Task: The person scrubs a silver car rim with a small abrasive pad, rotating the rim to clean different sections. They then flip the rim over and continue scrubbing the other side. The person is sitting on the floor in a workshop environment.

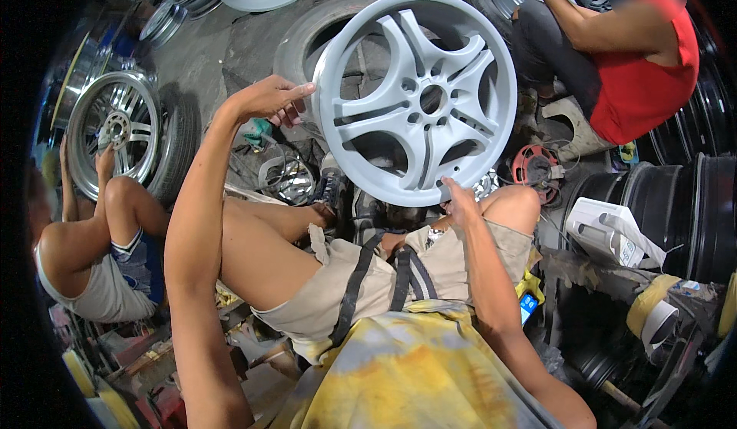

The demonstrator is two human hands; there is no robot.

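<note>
A pale grey alloy wheel rim [434, 149] with split spokes stands tilted in front of my legs. My right hand [463, 201] grips its lower edge, thumb on the front lip and fingers mostly out of sight. At the rim's left side is my left hand [282, 102]. Its fingers are apart and partly bent, with one fingertip at the outer edge; whether it bears any weight I cannot tell. Behind the rim lies a tyre [294, 49], partly covered by it.
To the left, a person [92, 275] holds a shiny wheel [146, 152] beside a tyre. A person in red [645, 83] sits at the upper right. A red round reel [535, 174] lies right of my knee. Dark barrels [660, 198] and a white box [606, 233] stand at the right.
</note>
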